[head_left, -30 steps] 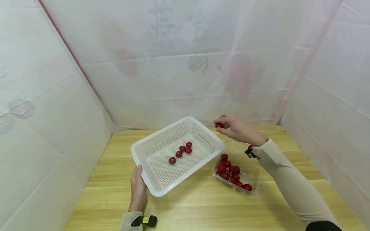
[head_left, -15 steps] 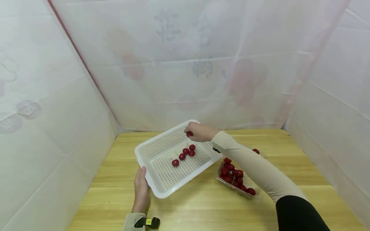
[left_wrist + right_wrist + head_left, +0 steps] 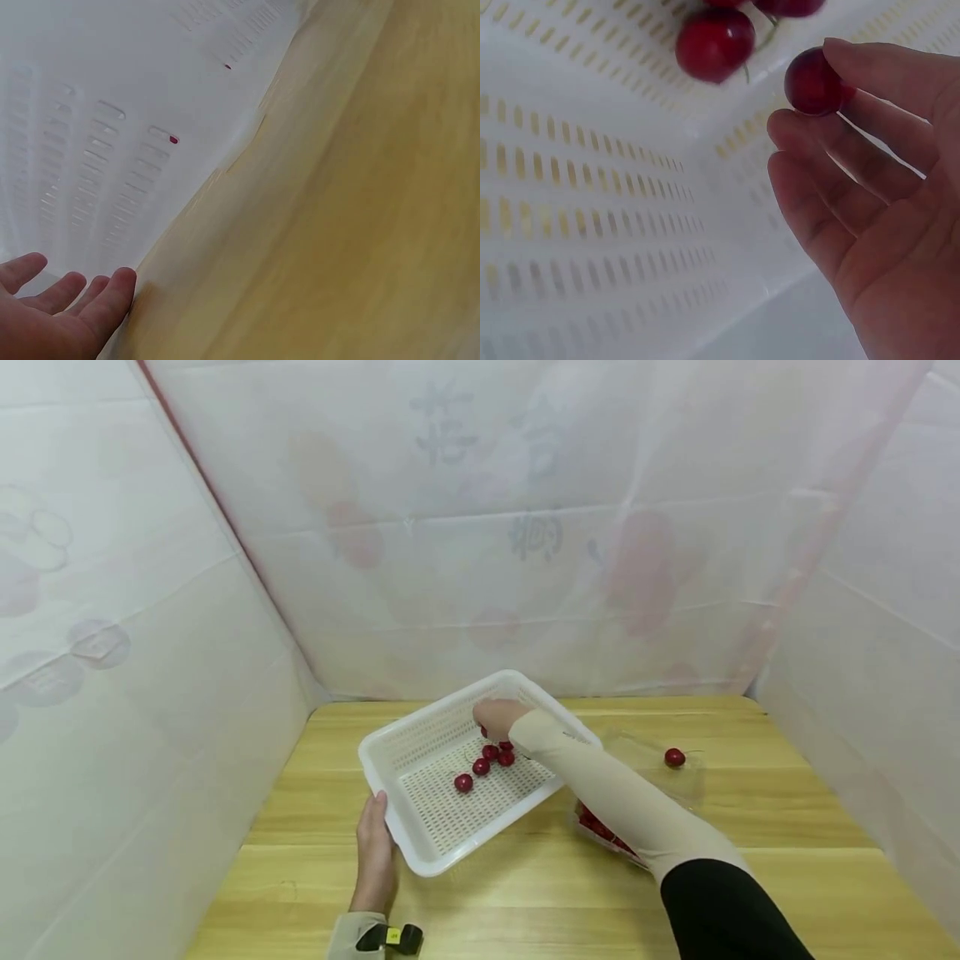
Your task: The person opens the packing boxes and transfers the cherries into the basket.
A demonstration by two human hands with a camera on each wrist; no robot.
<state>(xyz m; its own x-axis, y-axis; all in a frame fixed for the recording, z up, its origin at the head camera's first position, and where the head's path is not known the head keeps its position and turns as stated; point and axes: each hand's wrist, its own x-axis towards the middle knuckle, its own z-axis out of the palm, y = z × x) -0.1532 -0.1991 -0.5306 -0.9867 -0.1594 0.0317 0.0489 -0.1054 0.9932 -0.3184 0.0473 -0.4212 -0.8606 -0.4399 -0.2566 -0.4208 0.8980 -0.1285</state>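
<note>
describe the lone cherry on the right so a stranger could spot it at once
Find the white basket, then look right, past the beige sleeve. There sits a red cherry, stem pointing right; unlike the others, it lies alone.

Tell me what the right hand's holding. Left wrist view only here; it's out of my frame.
Observer: The right hand holds a cherry at its fingertips.
Operator: Any cherries away from the basket?
Observer: Yes, a lone cherry lies off to the right of the basket.
Operator: More?
Observer: Yes, several show in the clear container, partly hidden by the right forearm.
</note>
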